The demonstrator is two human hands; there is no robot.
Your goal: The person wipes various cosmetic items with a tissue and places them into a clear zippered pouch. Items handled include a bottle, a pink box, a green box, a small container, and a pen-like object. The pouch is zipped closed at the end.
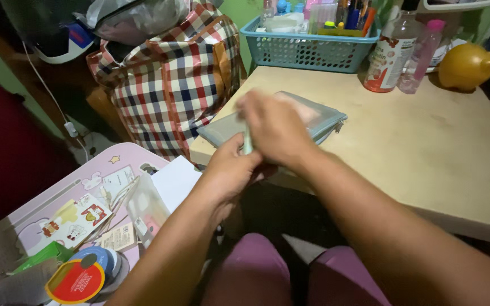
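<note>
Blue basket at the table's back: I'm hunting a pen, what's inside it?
The basket holds upright pens, small bottles and something white. Its walls hide anything lower down.

You have two hands in view: your left hand (231, 167) and your right hand (273, 127), closed together on one slim pale-green stick (247, 144). One grey zip pouch (319, 119) lies on the one beige table (426, 141). At the table's far edge you can count one teal basket (307, 51), two bottles, a clear one with a red label (389, 54) and a pink-capped one (421, 56), and one yellow piggy bank (465, 65). One checked bag (171, 79) stands to the left. On the one pink tray (41, 207) you have one round red-lidded tin (77, 280) and one sticker sheet (77, 221).
</note>
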